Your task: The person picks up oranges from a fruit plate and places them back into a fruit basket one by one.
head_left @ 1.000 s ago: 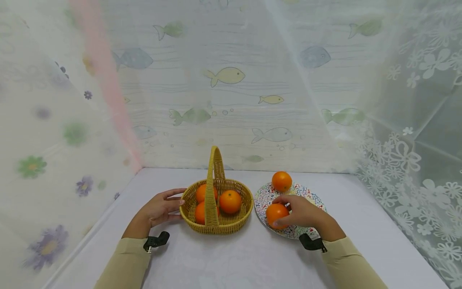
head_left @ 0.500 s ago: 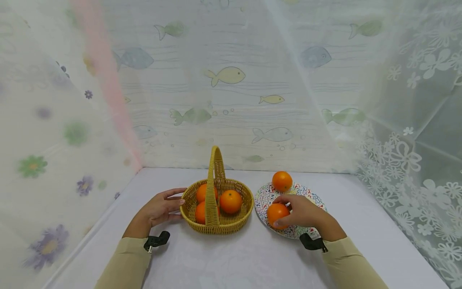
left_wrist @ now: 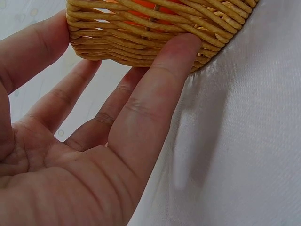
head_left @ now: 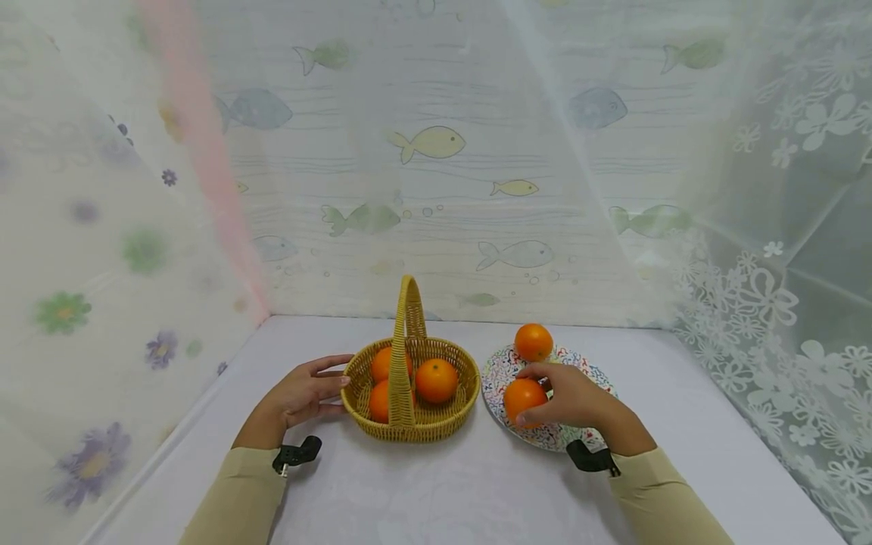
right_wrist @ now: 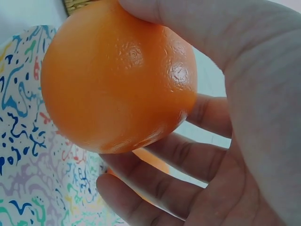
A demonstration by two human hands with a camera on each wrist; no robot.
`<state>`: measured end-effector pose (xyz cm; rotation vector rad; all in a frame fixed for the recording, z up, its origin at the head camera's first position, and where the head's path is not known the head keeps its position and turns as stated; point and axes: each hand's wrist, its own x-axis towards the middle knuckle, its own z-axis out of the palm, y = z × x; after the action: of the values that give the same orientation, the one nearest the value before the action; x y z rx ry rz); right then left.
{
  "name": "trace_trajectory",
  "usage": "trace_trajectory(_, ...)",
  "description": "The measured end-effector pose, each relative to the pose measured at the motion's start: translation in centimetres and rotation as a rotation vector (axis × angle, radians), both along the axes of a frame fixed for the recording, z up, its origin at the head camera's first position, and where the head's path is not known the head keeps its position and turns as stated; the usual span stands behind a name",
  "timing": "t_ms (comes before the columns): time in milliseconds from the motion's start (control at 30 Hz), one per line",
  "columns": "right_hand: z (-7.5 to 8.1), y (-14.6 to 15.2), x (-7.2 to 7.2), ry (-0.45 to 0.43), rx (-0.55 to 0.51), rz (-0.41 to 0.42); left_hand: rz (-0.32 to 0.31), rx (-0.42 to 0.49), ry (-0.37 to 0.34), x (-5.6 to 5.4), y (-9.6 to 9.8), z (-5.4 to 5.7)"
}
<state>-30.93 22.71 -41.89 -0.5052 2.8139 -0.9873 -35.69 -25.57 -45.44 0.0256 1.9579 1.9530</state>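
In the head view, a yellow wicker basket (head_left: 436, 431) with a tall handle holds three oranges, one of them (head_left: 437, 381) right of the handle. My left hand (head_left: 306, 397) touches the basket's left side. The left wrist view shows its extended fingertips and thumb against the woven wall (left_wrist: 122, 33). My right hand (head_left: 572, 401) holds another orange (right_wrist: 113, 80) between thumb and fingers, at the near left part of a round plate (head_left: 500, 371) with a multicoloured squiggle pattern. One more orange (head_left: 534, 343) rests at the plate's far edge.
A white cloth (head_left: 422, 492) covers the table. Behind it hangs a translucent curtain (head_left: 436, 219) printed with fish. Flowered sheets stand at the left (head_left: 136, 303) and right (head_left: 770, 341). The basket sits just left of the plate.
My right hand and the orange in it have risen very slightly. The left hand and the basket hold their places.
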Motion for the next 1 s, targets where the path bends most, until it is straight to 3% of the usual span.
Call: trace_trajectory(1000, 3.4, -2.5, -0.5, 0.078, -0.12, 0.074, 0.004, 0.001, -0.004, 0.1, 0.1, 0.2)
